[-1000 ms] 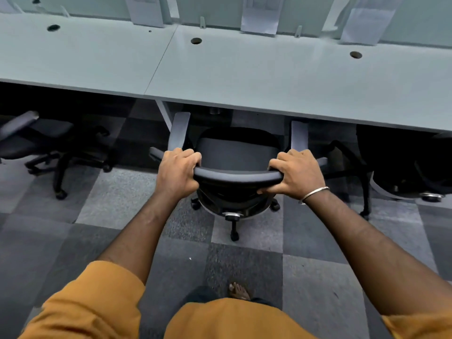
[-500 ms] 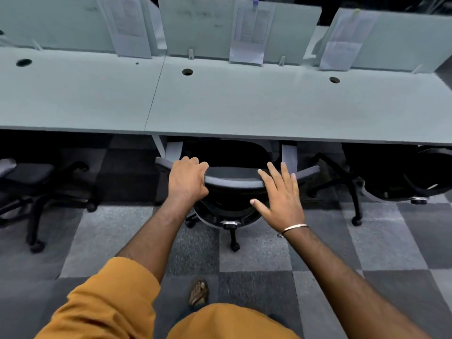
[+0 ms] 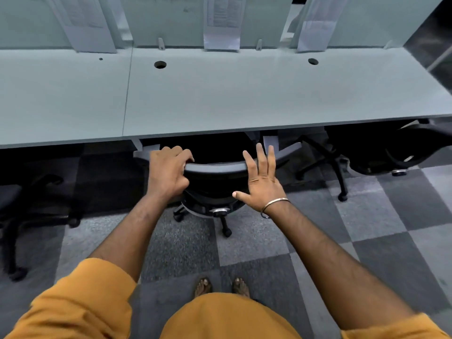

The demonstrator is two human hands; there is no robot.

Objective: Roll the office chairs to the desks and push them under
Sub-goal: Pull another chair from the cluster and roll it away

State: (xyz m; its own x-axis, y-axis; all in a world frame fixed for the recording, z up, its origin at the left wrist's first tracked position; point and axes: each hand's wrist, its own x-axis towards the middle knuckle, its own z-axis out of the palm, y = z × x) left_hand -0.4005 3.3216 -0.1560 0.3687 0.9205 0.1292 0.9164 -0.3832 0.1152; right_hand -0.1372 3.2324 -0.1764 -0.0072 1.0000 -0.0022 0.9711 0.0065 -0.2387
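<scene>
Chairs in view: three. Desks: two tops butted edge to edge, seam left of centre.

Left chair (image 3: pixel 31 204): black, mostly in shadow below the left desk (image 3: pixel 61 99), base and casters out on the carpet (image 3: pixel 176 245).

Left hand (image 3: pixel 168 171): fingers curled over the top rail of the middle chair (image 3: pixel 215 177), clamped on it at its left end.

Middle chair: seat and arms under the near edge of the right desk (image 3: pixel 244 94); backrest top level with that edge, casters just out on the near side.

Right hand (image 3: pixel 263 179): fingers straight and spread apart, palm flat against the right end of the same rail, thumb out to the left. Metal bangle (image 3: pixel 275 204) on that wrist.

Right chair (image 3: pixel 381 152): black, tucked under the right desk, two base legs reaching out onto the floor just beside the middle chair's right arm.

Cable holes (image 3: pixel 160 64): two in the right desk. Papers (image 3: pixel 221 23): three sheets hang on the far partition (image 3: pixel 168 18). Two bare feet (image 3: pixel 203 286) on grey checkered carpet, near. Mustard sleeves (image 3: pixel 83 297) at the near edge.
</scene>
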